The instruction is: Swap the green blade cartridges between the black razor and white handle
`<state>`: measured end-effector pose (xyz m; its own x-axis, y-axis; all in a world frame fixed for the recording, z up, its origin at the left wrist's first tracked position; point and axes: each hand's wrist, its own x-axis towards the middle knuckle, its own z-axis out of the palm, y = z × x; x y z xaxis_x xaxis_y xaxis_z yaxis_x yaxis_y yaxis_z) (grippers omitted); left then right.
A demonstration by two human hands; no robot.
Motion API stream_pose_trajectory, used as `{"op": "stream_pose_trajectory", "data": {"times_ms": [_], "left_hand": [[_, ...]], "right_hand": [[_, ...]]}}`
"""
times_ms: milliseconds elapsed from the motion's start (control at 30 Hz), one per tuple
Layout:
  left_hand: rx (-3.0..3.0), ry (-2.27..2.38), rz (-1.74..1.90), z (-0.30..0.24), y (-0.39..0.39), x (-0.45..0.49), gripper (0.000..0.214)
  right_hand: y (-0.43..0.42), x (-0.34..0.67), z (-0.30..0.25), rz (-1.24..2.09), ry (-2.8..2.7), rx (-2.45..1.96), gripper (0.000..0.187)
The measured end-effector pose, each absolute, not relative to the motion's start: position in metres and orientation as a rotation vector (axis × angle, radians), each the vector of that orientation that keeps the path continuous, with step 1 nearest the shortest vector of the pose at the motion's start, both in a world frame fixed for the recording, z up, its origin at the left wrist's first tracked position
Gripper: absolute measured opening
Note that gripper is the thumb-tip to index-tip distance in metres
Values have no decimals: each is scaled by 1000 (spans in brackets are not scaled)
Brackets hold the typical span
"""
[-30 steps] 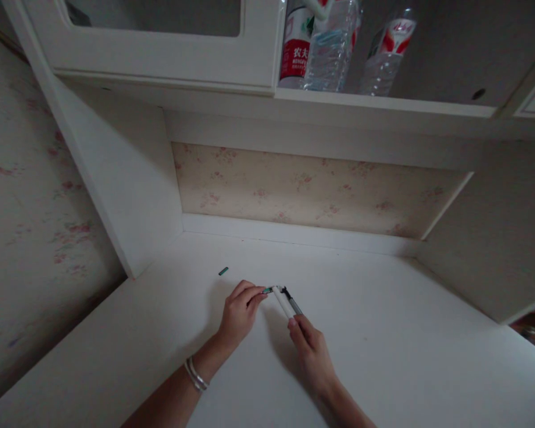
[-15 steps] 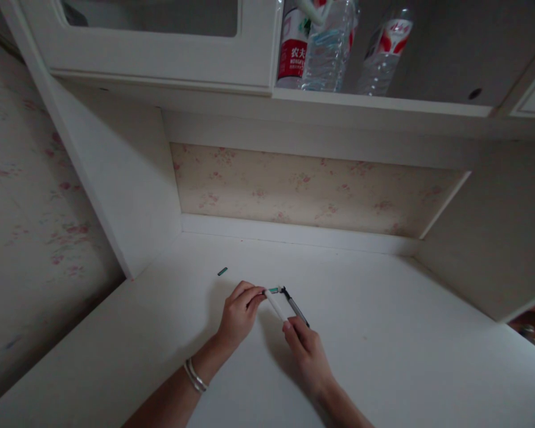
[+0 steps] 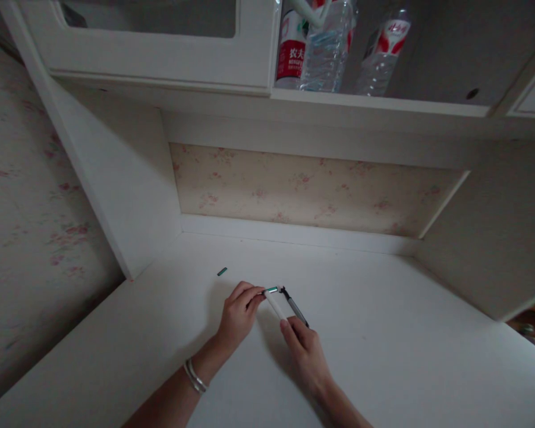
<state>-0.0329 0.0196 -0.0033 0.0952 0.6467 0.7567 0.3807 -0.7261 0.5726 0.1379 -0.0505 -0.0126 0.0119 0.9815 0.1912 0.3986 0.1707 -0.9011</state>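
My left hand (image 3: pixel 239 312) pinches the near end of a short shiny green strip (image 3: pixel 271 289) between thumb and fingertips. In my closed right hand (image 3: pixel 307 351) is a slim white stick (image 3: pixel 275 307), its far tip meeting the strip beside my left fingertips. A thin grey rod with black ends (image 3: pixel 296 310) slants from the strip's right end back to my right knuckles. I cannot tell whether it is joined to the strip or also held. A second small dark green strip (image 3: pixel 222 271) lies on the white desktop (image 3: pixel 374 297), beyond my left hand.
A white back ledge (image 3: pixel 294 232) and side panels (image 3: pixel 120 166) border the desktop. Overhead, an open shelf (image 3: pixel 383 105) holds clear plastic bottles (image 3: pixel 327 50), one leaning (image 3: pixel 386 50). A cabinet door with a glass pane (image 3: pixel 160 56) is at upper left.
Both hands keep nearly the same place and grip. The green strip between them now catches more light, and the right hand with the white stick has shifted very slightly left.
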Motion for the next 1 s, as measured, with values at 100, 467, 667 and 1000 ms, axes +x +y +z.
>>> {"op": "stream_pose_trajectory", "data": {"times_ms": [100, 467, 667, 1000], "left_hand": [[2131, 1032, 1689, -4, 20, -32, 10], [2114, 1017, 1711, -2, 17, -32, 8], [2101, 990, 1702, -2, 18, -31, 6], [2074, 995, 1704, -3, 18, -30, 6]], "right_hand": [[-48, 141, -13, 812, -1469, -1417, 41], [-51, 138, -10, 780, -1492, -1390, 41], [-49, 137, -9, 791, -1536, -1374, 42], [-50, 136, -12, 795, -1547, -1353, 42]]}}
